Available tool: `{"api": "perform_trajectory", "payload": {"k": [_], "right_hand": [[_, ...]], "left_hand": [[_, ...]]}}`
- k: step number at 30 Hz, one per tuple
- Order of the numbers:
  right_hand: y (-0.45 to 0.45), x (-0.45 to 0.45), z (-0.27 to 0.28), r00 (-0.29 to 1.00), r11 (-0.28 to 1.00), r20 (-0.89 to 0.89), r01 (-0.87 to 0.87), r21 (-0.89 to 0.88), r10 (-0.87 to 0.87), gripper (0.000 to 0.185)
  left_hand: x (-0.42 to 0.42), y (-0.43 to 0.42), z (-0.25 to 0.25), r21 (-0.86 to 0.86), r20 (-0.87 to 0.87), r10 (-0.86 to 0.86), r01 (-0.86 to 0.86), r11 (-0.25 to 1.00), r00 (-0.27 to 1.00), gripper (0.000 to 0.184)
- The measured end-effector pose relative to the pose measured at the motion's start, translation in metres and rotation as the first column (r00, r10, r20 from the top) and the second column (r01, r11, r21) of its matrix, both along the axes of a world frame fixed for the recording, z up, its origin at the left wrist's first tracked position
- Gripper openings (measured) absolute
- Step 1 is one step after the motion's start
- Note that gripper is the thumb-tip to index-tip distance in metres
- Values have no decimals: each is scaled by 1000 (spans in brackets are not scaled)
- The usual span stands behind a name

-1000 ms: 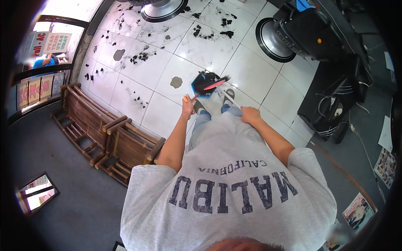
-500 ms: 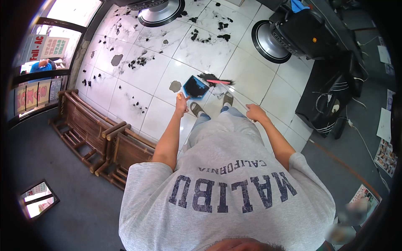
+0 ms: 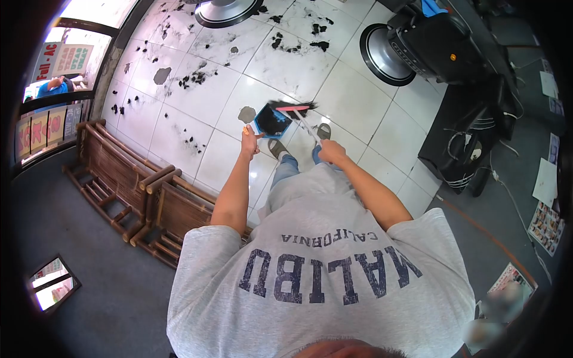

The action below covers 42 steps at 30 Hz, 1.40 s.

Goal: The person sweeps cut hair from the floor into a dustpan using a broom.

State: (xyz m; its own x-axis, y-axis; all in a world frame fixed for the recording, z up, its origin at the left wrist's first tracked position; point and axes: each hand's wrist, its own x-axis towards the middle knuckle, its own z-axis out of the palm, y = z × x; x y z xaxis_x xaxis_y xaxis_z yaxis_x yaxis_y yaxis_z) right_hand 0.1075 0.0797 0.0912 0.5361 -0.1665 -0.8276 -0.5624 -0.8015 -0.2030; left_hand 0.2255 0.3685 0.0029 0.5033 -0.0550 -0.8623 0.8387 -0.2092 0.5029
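Observation:
My right hand is wrapped round the pale handle of a broom with a pink head and dark bristles. The bristles lie over the far edge of a blue dustpan, where dark hair clippings are heaped. At the dustpan's near left side, my left hand is closed, with an orange tip sticking up from it. That looks like the dustpan's handle, mostly hidden by the fingers. My sandalled feet stand just behind the dustpan.
Dark hair clumps are scattered over the white tile floor. Round chair bases stand at the far side and right. Bamboo benches line the left, beside windows. A black cabinet with cables stands right.
My right hand has moved left and nearer my body, drawing the broom head leftwards from beside the dustpan onto its far edge. My left hand and the dustpan have shifted slightly left.

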Motion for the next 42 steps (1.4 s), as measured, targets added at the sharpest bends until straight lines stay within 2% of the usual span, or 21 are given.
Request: {"api": "perform_trajectory", "payload": {"k": [4, 6, 9, 12, 14, 16, 18, 21, 24, 27, 30, 33, 36, 38, 41, 42], "right_hand": [[9, -19, 39, 987, 993, 115, -107, -56, 113, 35], [11, -18, 53, 977, 984, 132, -158, -80, 167, 36], [11, 4, 38, 954, 968, 180, -220, -123, 239, 42], [13, 27, -13, 956, 972, 177, -219, -88, 232, 42], [27, 22, -53, 986, 994, 148, -92, 63, 82, 47], [36, 17, -61, 990, 976, 124, 35, 216, -63, 51], [43, 1, -45, 973, 917, 106, 151, 369, -203, 56], [45, -18, -9, 941, 851, 44, 282, 442, -335, 53], [44, -21, 22, 944, 894, 90, 265, 362, -317, 55], [36, -6, 6, 942, 911, 142, 243, 335, -303, 56], [55, 16, -27, 913, 885, 165, 296, 359, -373, 57], [96, 11, -46, 920, 848, 62, 328, 417, -386, 56], [107, -3, -31, 888, 774, -81, 436, 459, -452, 56], [103, -7, -10, 911, 812, -18, 376, 447, -412, 55], [93, -11, 6, 950, 878, 71, 250, 409, -304, 53], [90, -12, 10, 960, 897, 99, 205, 391, -262, 53]], "left_hand": [[-1, 1, 9, 92, -13, 17, -16, 996, 1000, 47], [-5, 8, 13, 80, -5, 17, -16, 997, 1000, 46], [-10, 16, 13, 97, 1, 40, -40, 995, 999, 45], [-12, 24, 21, 87, 4, 124, -124, 989, 992, 50], [-9, 31, 22, 85, -11, 158, -156, 984, 987, 49], [-4, 40, 15, 108, -46, 158, -152, 982, 986, 42], [1, 47, 13, 92, -48, 148, -143, 985, 988, 42], [9, 59, 18, 61, -62, 149, -145, 988, 987, 45], [10, 79, 16, 24, -71, 150, -148, 989, 986, 48], [11, 88, 19, 47, -58, 187, -185, 982, 981, 51], [11, 97, 20, 87, -59, 177, -172, 981, 982, 51], [9, 104, 16, 102, -32, 146, -142, 985, 989, 52], [7, 102, 17, 118, 22, 120, -121, 986, 993, 52], [7, 102, 16, 134, 51, 110, -115, 984, 993, 51], [8, 104, 9, 154, 44, 29, -36, 987, 999, 41], [8, 105, 8, 118, 52, 31, -36, 992, 998, 41]]}}
